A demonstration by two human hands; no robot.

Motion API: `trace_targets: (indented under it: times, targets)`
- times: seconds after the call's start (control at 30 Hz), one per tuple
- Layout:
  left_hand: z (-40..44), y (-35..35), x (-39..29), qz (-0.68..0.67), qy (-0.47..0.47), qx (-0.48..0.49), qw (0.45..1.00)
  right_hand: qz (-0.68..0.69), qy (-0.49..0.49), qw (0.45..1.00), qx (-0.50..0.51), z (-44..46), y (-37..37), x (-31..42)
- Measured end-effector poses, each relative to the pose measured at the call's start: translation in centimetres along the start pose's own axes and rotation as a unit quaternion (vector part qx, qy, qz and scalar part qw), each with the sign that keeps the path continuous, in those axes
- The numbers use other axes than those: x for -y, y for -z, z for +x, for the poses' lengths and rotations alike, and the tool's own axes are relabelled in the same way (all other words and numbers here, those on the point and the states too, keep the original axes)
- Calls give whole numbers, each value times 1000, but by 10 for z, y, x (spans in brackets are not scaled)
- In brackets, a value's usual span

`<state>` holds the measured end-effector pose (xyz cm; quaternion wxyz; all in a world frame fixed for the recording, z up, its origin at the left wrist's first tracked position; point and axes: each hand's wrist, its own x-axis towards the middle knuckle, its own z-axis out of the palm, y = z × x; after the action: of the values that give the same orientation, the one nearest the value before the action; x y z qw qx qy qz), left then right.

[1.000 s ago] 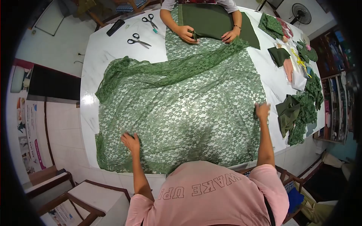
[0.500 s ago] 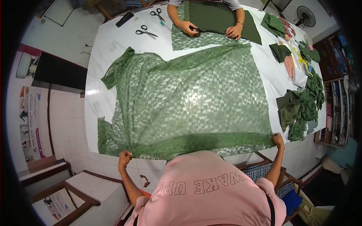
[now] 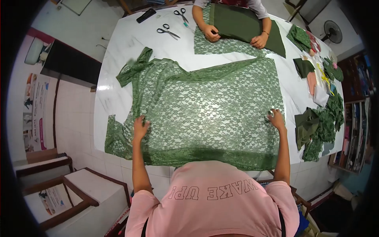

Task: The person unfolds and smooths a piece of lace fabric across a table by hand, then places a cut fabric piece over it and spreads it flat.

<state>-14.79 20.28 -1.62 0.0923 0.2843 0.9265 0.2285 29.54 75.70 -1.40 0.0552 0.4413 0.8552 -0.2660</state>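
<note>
Green lace fabric (image 3: 209, 106) is spread over the white table (image 3: 108, 93), bunched along its left part and doubled near the front edge. My left hand (image 3: 141, 127) rests on the lace at its left side, fingers apart. On the right, my right hand (image 3: 276, 118) touches the lace near its right edge, its fingers spread and slightly bent. Across the table a co-worker's hands (image 3: 258, 41) lie at a dark green cloth (image 3: 237, 23), which sits on another piece of lace (image 3: 203, 44).
Two pairs of scissors, one nearer (image 3: 168, 32) and one farther (image 3: 181, 15), lie at the back left beside a black object (image 3: 146, 15). Green cloth scraps (image 3: 325, 118) and plastic packets (image 3: 320, 94) lie along the right. A fan (image 3: 333, 31) stands beyond.
The lace's front edge was drawn toward me, leaving a gap from the co-worker's piece. Both my hands have since moved from that edge up onto the lace, and their fingers have opened.
</note>
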Motion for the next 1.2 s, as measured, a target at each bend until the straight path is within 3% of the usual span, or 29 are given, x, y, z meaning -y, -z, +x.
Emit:
trace_targets:
  times: [0.07,0.13,0.23,0.3,0.4,0.5,0.53,0.57,0.6,0.63,0.67,0.73,0.77,0.9,0.97,1.03,1.13,1.2]
  targets:
    - [-2,-20,-7,29,25,-1,999,-25,65,997,-27,17,-15,17]
    - [-9,-27,-24,59,50,3,997,-53,16,998,-16,4,-24,50]
    - [-39,-16,-58,157,197,108,962,-70,-48,996,26,-31,-29,60]
    - [-72,-22,-50,152,192,119,962,-79,-90,991,61,-67,-39,37]
    - [-125,-18,-52,160,192,136,959,-50,-42,998,-3,-111,-53,-7]
    - [-110,1,-59,149,181,172,957,-141,-151,969,135,-133,-13,17]
    - [-98,13,-53,132,169,192,958,-142,-159,967,137,-127,-7,12]
    - [-86,22,-46,117,160,211,957,-59,-150,976,143,-112,2,2]
    - [-75,26,-40,65,172,182,966,27,-133,980,145,-96,8,-7]
    - [-49,29,-36,11,183,154,971,-23,-162,975,150,-70,18,-4]
    - [-23,32,-38,5,130,88,988,-73,-189,967,154,-43,27,0]
    - [34,39,-47,-13,59,-11,998,-99,-19,993,-64,-3,32,2]
    - [60,42,-49,-20,44,-42,998,-84,4,993,-84,16,42,20]
    - [155,42,-41,-30,-22,-70,997,-74,81,986,-122,104,48,36]
    - [182,34,-28,92,-135,-132,978,-159,68,980,-93,131,45,40]
    - [192,29,-17,128,-100,-115,980,-198,72,975,-74,153,37,22]
    - [194,26,6,199,-27,-80,976,-245,41,958,-145,158,23,0]
    - [189,20,20,46,171,-101,979,-228,17,964,-134,156,23,-21]
